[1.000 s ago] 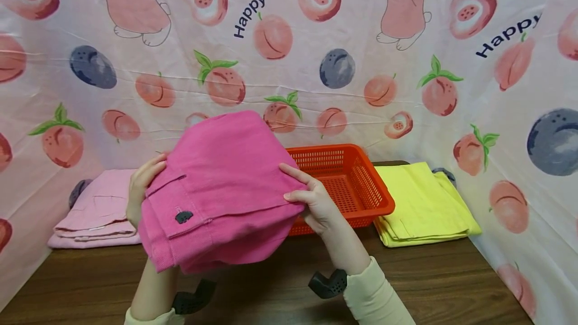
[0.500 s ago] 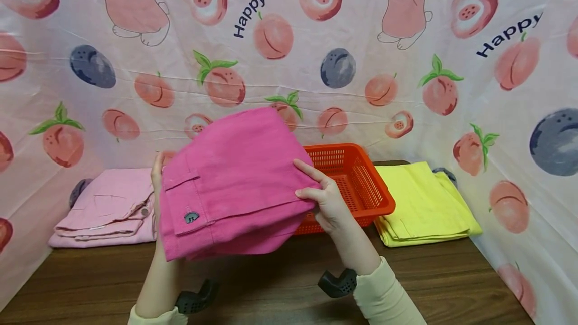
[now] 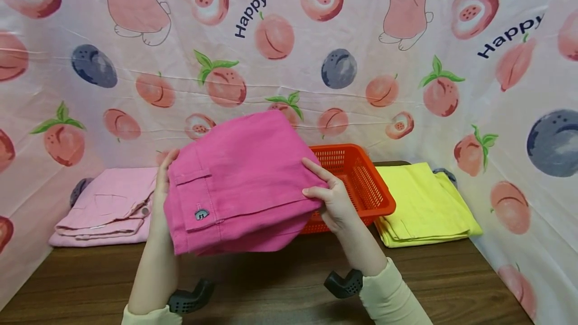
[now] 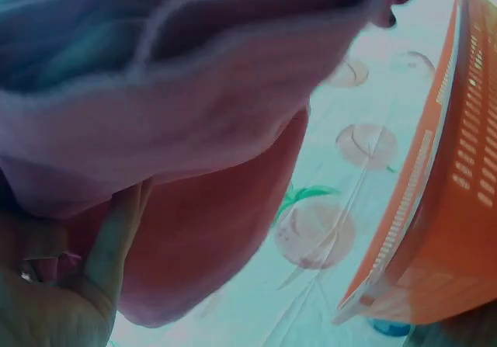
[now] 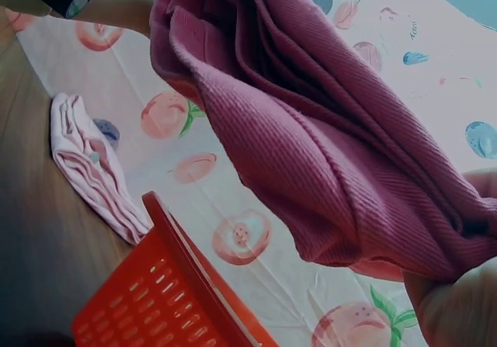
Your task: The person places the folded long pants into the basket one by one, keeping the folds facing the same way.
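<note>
A folded bright pink garment [image 3: 253,174] with a metal button is held up in the air between both hands, tilted. The left hand [image 3: 163,184] grips its left side; most of those fingers are behind the cloth, and in the left wrist view the left hand [image 4: 70,293] lies under the garment [image 4: 202,122]. On the right edge, the right hand [image 3: 331,197] pinches the cloth, two fingertips showing on the front. The right wrist view shows the garment's layered folds [image 5: 311,145] and part of the right hand [image 5: 458,308].
Behind the garment, an orange-red basket [image 3: 384,202] stands on the brown wooden table [image 3: 280,285]. Folded light pink cloth [image 3: 104,204] lies at the left, folded yellow cloth [image 3: 424,204] at the right. A fruit-printed curtain [image 3: 298,64] hangs around the back and sides.
Both hands have carried the pink garment to the right, and it looks less tilted. More of the light pink cloth shows, while the garment covers more of the basket's left side.
</note>
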